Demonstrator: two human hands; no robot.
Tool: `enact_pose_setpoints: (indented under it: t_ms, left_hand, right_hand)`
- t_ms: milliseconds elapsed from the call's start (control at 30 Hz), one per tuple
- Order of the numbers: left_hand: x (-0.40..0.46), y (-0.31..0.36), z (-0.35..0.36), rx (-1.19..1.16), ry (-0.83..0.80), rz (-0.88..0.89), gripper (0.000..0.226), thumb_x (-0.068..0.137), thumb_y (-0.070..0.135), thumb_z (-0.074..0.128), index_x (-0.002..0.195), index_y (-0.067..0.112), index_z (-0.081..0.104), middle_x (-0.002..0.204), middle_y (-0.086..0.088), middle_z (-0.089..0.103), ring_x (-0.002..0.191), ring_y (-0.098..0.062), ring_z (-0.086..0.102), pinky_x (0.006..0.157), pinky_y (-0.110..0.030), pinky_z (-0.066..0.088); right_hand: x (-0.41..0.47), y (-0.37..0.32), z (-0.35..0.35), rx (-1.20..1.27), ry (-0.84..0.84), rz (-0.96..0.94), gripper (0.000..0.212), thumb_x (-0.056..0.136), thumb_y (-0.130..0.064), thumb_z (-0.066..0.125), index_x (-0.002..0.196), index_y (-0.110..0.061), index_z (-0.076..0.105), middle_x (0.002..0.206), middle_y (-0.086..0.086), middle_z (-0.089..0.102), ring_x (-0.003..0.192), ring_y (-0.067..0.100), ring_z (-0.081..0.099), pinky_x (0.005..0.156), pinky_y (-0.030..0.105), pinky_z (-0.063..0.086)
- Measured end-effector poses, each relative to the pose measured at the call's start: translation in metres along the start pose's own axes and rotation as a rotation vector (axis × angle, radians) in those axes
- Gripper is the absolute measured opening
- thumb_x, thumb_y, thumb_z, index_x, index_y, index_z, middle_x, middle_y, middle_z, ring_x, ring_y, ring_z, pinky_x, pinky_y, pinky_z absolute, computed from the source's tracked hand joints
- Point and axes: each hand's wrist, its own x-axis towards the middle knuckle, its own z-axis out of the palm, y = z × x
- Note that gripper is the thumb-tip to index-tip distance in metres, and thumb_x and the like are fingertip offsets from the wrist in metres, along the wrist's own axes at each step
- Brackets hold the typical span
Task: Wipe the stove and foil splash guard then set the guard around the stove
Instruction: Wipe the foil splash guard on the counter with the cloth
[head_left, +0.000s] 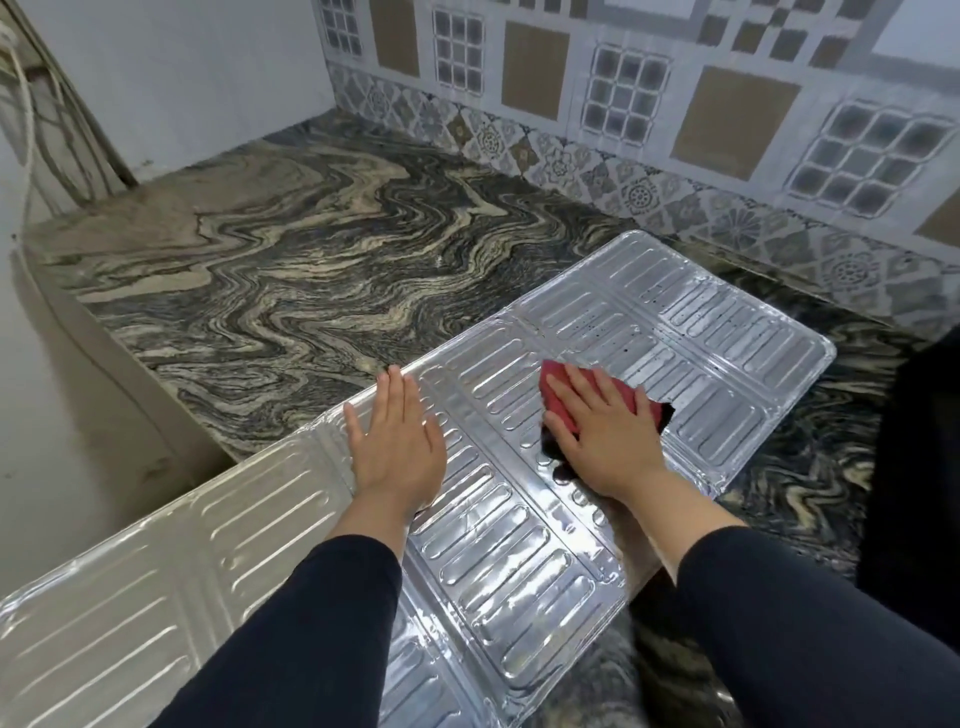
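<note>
The guard (519, 467) lies flat, long axis near-left to far-right; left hand (397, 441) presses open-palmed, right hand (605, 428) flat on a cloth (558, 400).

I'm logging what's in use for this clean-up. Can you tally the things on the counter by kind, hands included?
Foil guard: 1, lying flat, unfolded
Red cloth: 1, under the right hand
Hands: 2, the left hand flat on the guard
Total: 4
The stove cannot be made out in this view.
</note>
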Motion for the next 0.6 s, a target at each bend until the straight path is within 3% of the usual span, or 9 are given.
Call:
enact_pose_setpoints:
  t_ms: [100, 233, 400, 600]
  left_hand:
    - [0.001, 0.004, -0.006, -0.024, -0.052, -0.029, 0.061, 0.099, 0.035, 0.015, 0.152, 0.014, -0.006, 0.159, -0.002, -0.017, 0.146, -0.015, -0.019, 0.118, -0.056, -0.003]
    - [0.021, 0.022, -0.026, -0.064, -0.073, -0.132, 0.070, 0.093, 0.031, 0.032, 0.153, 0.015, 0.000, 0.161, 0.000, -0.011, 0.147, -0.018, -0.016, 0.113, -0.056, -0.013]
    - [0.066, 0.058, -0.020, 0.000, -0.068, 0.095, 0.063, 0.098, 0.035, 0.016, 0.152, 0.011, -0.006, 0.161, -0.004, -0.014, 0.147, -0.018, -0.017, 0.117, -0.055, -0.008]
    - [0.075, 0.059, 0.004, 0.015, -0.023, 0.144, 0.060, 0.100, 0.038, 0.008, 0.153, 0.013, -0.003, 0.161, -0.002, -0.012, 0.147, -0.017, -0.016, 0.118, -0.053, -0.008]
  right_hand:
    - [0.008, 0.020, -0.007, 0.008, -0.039, 0.172, 0.057, 0.096, -0.056, 0.008, 0.150, -0.038, 0.002, 0.161, -0.011, -0.003, 0.148, 0.018, -0.008, 0.115, 0.058, -0.004]
    - [0.011, 0.013, -0.005, 0.013, -0.035, 0.179, 0.057, 0.096, -0.054, 0.006, 0.150, -0.037, -0.002, 0.161, -0.010, -0.006, 0.148, 0.020, -0.011, 0.113, 0.060, -0.006]
    - [0.010, 0.016, -0.005, -0.019, -0.014, 0.172, 0.057, 0.096, -0.054, 0.004, 0.150, -0.037, -0.004, 0.160, -0.012, -0.008, 0.147, 0.019, -0.012, 0.114, 0.058, -0.005]
    - [0.050, -0.005, -0.008, 0.019, -0.019, -0.149, 0.061, 0.090, -0.054, -0.005, 0.149, -0.041, 0.002, 0.159, -0.019, -0.001, 0.148, 0.015, -0.006, 0.115, 0.052, -0.006]
